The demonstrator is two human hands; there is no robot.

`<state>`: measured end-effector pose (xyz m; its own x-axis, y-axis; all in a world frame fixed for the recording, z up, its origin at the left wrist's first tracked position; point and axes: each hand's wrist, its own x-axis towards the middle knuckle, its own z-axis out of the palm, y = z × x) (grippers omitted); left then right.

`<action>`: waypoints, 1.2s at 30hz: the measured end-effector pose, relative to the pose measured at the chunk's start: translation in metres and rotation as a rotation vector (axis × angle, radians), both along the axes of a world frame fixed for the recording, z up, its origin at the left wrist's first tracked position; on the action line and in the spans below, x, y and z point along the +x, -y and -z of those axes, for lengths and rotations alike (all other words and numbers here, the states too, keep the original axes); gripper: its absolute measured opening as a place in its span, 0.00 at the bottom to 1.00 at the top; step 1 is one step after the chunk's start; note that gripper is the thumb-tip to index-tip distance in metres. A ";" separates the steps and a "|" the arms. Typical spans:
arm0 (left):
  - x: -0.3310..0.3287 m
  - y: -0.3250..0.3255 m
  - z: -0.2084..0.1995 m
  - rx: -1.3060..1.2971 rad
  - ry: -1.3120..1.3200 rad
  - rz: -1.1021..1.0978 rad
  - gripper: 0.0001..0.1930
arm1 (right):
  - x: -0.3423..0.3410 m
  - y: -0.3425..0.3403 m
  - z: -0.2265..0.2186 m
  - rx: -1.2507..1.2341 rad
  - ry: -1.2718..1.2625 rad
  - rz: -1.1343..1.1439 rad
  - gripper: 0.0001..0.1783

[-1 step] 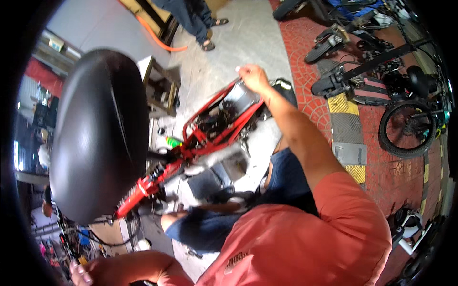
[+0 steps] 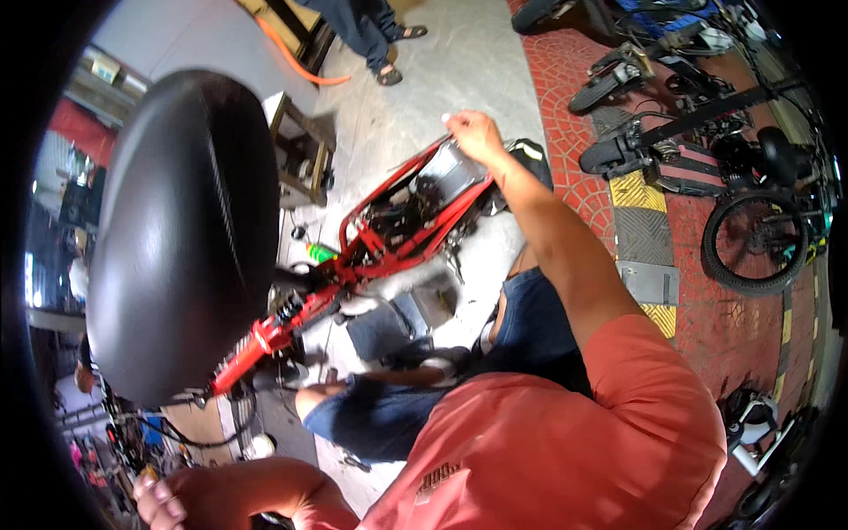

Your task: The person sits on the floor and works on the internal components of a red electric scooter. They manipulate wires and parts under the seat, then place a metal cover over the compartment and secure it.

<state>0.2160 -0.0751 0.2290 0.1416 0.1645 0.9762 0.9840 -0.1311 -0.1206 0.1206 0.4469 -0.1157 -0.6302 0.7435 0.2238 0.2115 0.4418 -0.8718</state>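
A red bike frame (image 2: 389,256) without its rear cover stretches from lower left toward the upper middle, with dark parts and a grey box inside it. At its far end my right hand (image 2: 477,138) is closed, fingers curled on the frame's tip; a small bright spot shows at the fingertips. A large black saddle (image 2: 181,238) covers the left side and hides part of the bike. My left hand (image 2: 161,503) is at the lower left edge, fingers curled by the handlebar (image 2: 119,442); the grip beneath is mostly hidden.
Parked scooters and a bicycle wheel (image 2: 755,238) stand on red tiles at the right. A wooden stool (image 2: 300,150) is beyond the saddle. Grey boxes (image 2: 402,322) lie by my knees. Another person's legs (image 2: 358,35) are at the top, and another hand (image 2: 84,378) at the left edge.
The whole view has shifted slightly. Both hands keep their places on the bike.
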 end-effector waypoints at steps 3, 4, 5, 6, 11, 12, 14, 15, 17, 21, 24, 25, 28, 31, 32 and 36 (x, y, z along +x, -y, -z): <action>0.023 -0.011 0.040 -0.309 0.220 -0.090 0.07 | -0.009 0.009 -0.003 -0.016 0.018 -0.015 0.26; 0.014 -0.031 0.062 -0.437 0.294 -0.123 0.08 | 0.002 -0.004 0.001 0.017 0.029 0.045 0.26; 0.013 -0.048 0.082 -0.570 0.353 -0.188 0.09 | 0.013 -0.005 -0.009 -0.047 0.079 0.037 0.27; 0.001 -0.068 0.092 -0.644 0.256 -0.170 0.08 | 0.008 0.003 -0.015 -0.055 0.075 0.013 0.27; -0.072 -0.132 0.189 -0.962 0.479 -0.406 0.25 | 0.006 0.009 -0.018 -0.069 0.053 0.015 0.27; -0.082 -0.139 0.204 -0.972 0.471 -0.442 0.27 | 0.005 0.010 -0.019 -0.077 0.054 0.016 0.27; -0.097 -0.154 0.226 -0.991 0.451 -0.513 0.30 | -0.003 0.009 -0.013 -0.065 0.044 0.000 0.27; -0.099 -0.165 0.232 -0.999 0.450 -0.494 0.31 | -0.003 0.007 -0.010 -0.059 0.043 0.002 0.27; -0.100 -0.187 0.241 -1.013 0.447 -0.457 0.33 | -0.001 0.002 -0.008 -0.057 0.057 0.005 0.27; -0.106 -0.218 0.257 -1.068 0.423 -0.382 0.33 | -0.001 0.004 -0.010 -0.087 0.034 -0.010 0.27; -0.100 -0.223 0.271 -1.055 0.363 -0.474 0.31 | 0.001 0.007 -0.013 -0.086 0.072 0.000 0.27; -0.096 -0.221 0.277 -1.026 0.335 -0.496 0.29 | 0.002 0.007 -0.015 -0.092 0.055 0.002 0.27; -0.094 -0.212 0.304 -0.880 0.249 -0.520 0.28 | 0.004 0.012 -0.020 -0.092 0.003 0.020 0.25; -0.095 -0.206 0.307 -0.730 0.449 -0.407 0.24 | 0.009 0.019 -0.024 -0.097 -0.125 0.066 0.22; -0.097 -0.204 0.307 -0.660 0.518 -0.367 0.24 | 0.015 0.020 -0.024 -0.021 -0.169 0.085 0.22; -0.108 -0.174 0.294 -0.606 0.690 -0.418 0.22 | 0.052 0.050 -0.040 0.050 -0.125 0.069 0.24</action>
<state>0.1081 0.0992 -0.0646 -0.6050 0.5676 0.5584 0.7949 0.3897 0.4650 0.1729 0.3974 -0.0757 -0.5430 0.7700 0.3349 0.1340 0.4732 -0.8707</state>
